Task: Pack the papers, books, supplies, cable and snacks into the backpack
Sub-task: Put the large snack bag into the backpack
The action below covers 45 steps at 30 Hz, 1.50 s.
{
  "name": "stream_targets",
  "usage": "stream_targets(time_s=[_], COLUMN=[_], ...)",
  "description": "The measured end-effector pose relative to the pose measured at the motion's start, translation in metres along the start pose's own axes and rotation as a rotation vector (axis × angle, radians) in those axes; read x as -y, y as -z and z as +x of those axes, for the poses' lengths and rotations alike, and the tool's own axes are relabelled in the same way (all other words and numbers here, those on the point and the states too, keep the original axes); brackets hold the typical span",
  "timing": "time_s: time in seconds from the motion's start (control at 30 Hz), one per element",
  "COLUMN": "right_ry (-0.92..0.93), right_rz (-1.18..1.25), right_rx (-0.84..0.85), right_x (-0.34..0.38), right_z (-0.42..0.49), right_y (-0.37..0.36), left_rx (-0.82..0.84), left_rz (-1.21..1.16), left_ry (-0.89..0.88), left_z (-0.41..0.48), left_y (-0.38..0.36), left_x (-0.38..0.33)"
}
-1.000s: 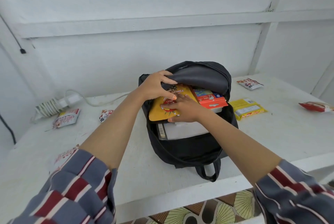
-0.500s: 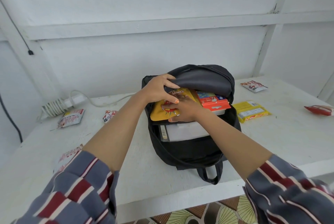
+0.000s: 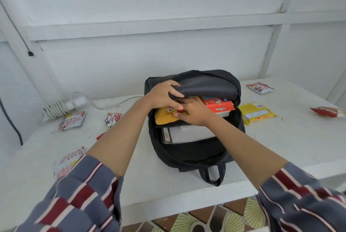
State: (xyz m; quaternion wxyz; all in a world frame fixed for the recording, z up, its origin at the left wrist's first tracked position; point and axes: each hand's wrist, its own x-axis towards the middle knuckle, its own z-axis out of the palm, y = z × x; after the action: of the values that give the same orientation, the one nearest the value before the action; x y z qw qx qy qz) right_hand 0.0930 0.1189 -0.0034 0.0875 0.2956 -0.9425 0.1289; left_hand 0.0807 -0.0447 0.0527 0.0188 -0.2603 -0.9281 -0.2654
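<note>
Black backpack [image 3: 192,155] lying at the middle of the white table [image 3: 149,185], unzipped, mouth gaping toward the camera, carry loop at the near edge. Inside, nearest, a white stack of papers or books [image 3: 187,134]; beyond it a yellow snack bag [image 3: 164,118] to the left and a red-orange box [image 3: 221,105] to the right, both partly under the flap [image 3: 207,86].

Left hand [image 3: 164,94] curled round the flap's edge, fingers over and thumb beneath, holding it raised. Right hand [image 3: 193,114] inside the mouth, laid on the yellow snack bag, fingertips tucked beneath the flap; pinching or only pressing, impossible to tell.

Just right of the backpack, a yellow packet [image 3: 257,112] on the table; farther back, a red-and-white packet [image 3: 260,87]; at the far right edge, a red packet [image 3: 327,111].

To the left, well apart from the backpack, two small snack packets [image 3: 73,120] [image 3: 113,118], and behind them a coiled white cable [image 3: 56,108] near the wall. Another snack packet [image 3: 66,162] at the near left, partly hidden by the striped sleeve [image 3: 78,194].
</note>
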Motion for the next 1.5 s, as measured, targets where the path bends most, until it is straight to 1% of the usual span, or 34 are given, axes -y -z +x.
stream_targets(time_s=[0.2,0.33,0.57,0.73,0.83,0.93,1.07,1.13,1.2,1.27,1.4,1.5], right_ry=[0.019,0.026,0.045,0.02,0.04,0.019,-0.067,-0.085,-0.1,-0.095,-0.038,0.009], right_rz=[-0.072,-0.028,0.006,0.045,0.12,0.194,0.281,0.365,0.469,0.519,0.52,0.472], right_rx=[0.0,-0.028,-0.014,0.005,-0.015,-0.108,-0.344,-0.443,-0.497,-0.491,-0.401,-0.286], right_x=[-0.002,0.001,-0.003,-0.004,-0.006,-0.008,-0.008,-0.005,0.001,0.011,0.034,0.054], right_z=[-0.008,-0.013,-0.022,-0.027,-0.032,-0.04,-0.049,-0.05,-0.048,-0.042,-0.022,-0.003], right_y=[0.0,0.004,0.007,0.007,0.01,0.015,0.025,0.034,0.046,0.058,0.069,0.064], left_rx=[-0.013,-0.038,-0.085,-0.08,-0.069,-0.058,-0.081,-0.1,-0.144,-0.239,-0.476,-0.566], left_rz=[0.018,0.024,0.019,0.04,0.039,0.011,-0.045,-0.085,-0.157,-0.21,-0.252,-0.244], left_ry=[0.011,0.013,0.028,0.05,0.065,0.073,0.103,0.127,0.135,0.114,0.095,0.145], left_z=[-0.003,-0.005,-0.009,-0.01,-0.01,-0.012,-0.018,-0.021,-0.026,-0.032,-0.049,-0.066], left_y=[-0.004,-0.008,-0.014,-0.018,-0.018,-0.018,-0.018,-0.018,-0.018,-0.017,-0.01,0.001], left_x=[-0.003,-0.004,-0.008,-0.009,-0.009,-0.009,-0.011,-0.011,-0.012,-0.015,-0.011,0.007])
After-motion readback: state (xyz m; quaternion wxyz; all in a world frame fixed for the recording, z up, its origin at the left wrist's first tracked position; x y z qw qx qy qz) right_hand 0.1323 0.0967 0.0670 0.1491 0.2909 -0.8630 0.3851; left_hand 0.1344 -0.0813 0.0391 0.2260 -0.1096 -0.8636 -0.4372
